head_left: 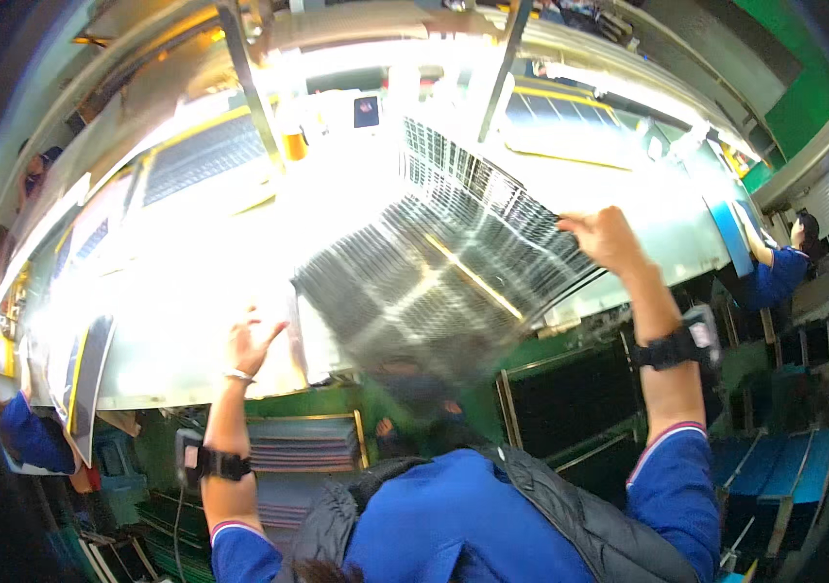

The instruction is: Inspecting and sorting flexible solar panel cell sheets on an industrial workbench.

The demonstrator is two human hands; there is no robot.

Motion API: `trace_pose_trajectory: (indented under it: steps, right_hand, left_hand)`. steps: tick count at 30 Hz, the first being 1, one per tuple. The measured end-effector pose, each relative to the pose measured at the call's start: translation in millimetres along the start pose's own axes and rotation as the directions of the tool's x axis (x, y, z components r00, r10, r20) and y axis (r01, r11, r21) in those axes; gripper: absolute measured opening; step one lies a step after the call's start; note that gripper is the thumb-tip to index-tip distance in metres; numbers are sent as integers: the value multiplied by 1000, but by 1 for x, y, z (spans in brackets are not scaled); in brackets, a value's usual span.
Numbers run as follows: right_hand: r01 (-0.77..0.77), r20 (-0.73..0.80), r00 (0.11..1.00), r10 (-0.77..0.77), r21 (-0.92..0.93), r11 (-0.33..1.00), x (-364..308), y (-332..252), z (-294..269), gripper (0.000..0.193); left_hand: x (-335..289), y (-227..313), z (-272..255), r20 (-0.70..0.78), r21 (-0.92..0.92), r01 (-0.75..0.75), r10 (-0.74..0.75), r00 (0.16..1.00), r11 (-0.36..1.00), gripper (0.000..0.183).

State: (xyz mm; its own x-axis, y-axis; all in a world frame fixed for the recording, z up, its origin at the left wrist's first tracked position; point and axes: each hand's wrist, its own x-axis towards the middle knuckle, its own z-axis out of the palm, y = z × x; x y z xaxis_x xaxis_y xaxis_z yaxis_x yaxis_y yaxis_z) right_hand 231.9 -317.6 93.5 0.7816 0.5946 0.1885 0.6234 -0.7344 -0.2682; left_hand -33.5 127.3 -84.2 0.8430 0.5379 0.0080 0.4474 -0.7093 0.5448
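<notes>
A dark, glossy solar panel (pixel 405 277) with a fine grid of pale lines is tilted over the near edge of the bright worktable (pixel 210 262). It is partly blurred and mirrors the lamps. My right hand (pixel 604 238) is closed on its right edge, thumb and fingers pinching it. To the left of the panel, my left hand (pixel 255 348) has its fingers spread and holds nothing. A gap shows between that hand and the panel's left corner.
More panels (pixel 205 155) lie across the table, with an orange cup-like object (pixel 295 146) behind. Metal posts rise at the back. Racks of stacked panels (pixel 298 447) stand below the near edge. Co-workers in blue sleeves (pixel 778 277) are at the right and left ends.
</notes>
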Motion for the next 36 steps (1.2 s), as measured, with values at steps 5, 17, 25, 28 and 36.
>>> trace_pose_trajectory:
  steps: [5,17,25,28,36]
  right_hand:
    - [316,-26,946,-322,-136,939,-13,-82,-153,13]
    - [471,-285,675,-681,-544,694,-2,-159,-268,16]
    - [424,-343,352,-871,-771,475,56,-248,-249,5]
    - [428,-294,319,-901,-803,414,64,-256,-252,3]
    - [396,-381,258,-888,-797,457,63,-263,-241,4]
  left_hand:
    - [41,109,-19,-142,-242,-309,282,949,920,116]
    - [-44,247,-6,-102,-987,-147,462,881,61,18]
    - [-78,283,-16,-176,-929,-64,281,944,-366,24]
    - [-86,285,-15,-182,-931,-75,274,945,-358,26]
    - [-97,291,-22,-177,-921,-81,225,958,-381,25]
